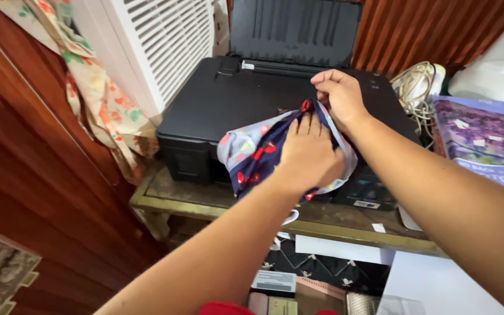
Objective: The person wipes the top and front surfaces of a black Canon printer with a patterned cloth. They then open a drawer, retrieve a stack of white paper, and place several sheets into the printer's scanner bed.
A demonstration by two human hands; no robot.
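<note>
On a worn bench (pixel 205 201) by wood-panelled walls sat a black printer (pixel 228 99), where the left hand (pixel 309 153) pressed flat on a cherry-print navy cloth (pixel 255 153) at centre frame while the right hand (pixel 339 96) pinched its upper edge.

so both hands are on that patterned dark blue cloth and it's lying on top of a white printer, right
Not quite: the printer is black, not white. The head view shows the left hand pressed flat on the patterned dark blue cloth while the right hand pinches its upper edge, and the cloth does lie on top of the printer. The white thing is the slatted unit behind it.
</note>
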